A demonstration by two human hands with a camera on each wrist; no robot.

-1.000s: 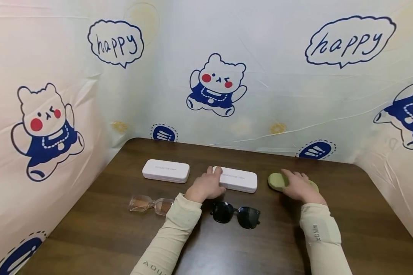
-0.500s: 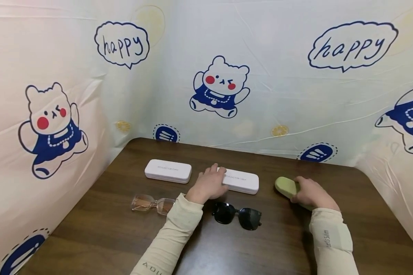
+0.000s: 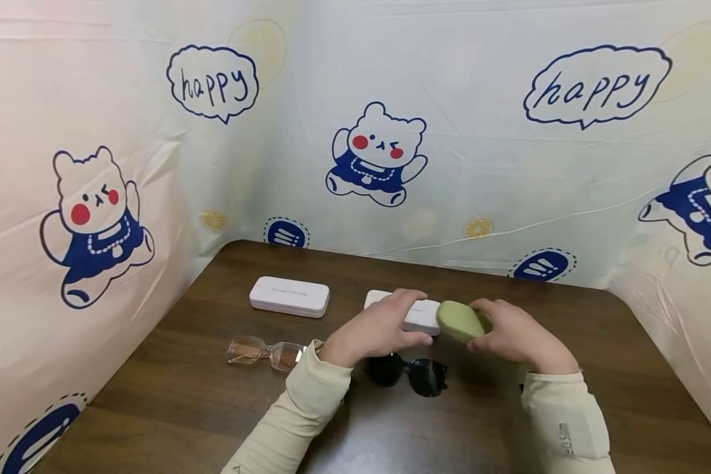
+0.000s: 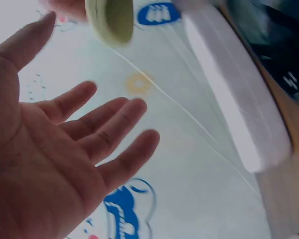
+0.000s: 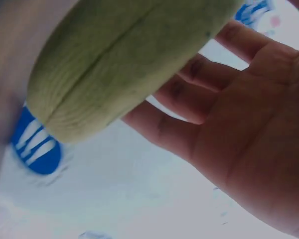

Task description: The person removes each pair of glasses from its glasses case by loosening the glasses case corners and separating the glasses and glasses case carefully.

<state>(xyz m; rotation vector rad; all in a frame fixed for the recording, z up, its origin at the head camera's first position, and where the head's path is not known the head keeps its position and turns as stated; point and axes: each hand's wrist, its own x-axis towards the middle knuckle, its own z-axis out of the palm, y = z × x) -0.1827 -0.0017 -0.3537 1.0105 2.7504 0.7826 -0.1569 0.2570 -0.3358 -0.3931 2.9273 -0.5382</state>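
A green glasses case is held in my right hand, thumb on the near side and fingers on the far side. In the right wrist view the green case shows a seam running along its side. My left hand reaches toward it with fingers spread; the left wrist view shows the bare palm with nothing in it. Behind the left hand lies a white glasses case, partly covered by the fingers. Black sunglasses lie just in front of the hands.
A second white glasses case lies at the back left of the brown table. Clear-framed glasses with orange lenses lie in front of it, partly behind the left sleeve. A printed cloth encloses the table's back and sides.
My right hand has picked up the green case and carried it left, toward the left hand. My left hand has left the white case and moved right.
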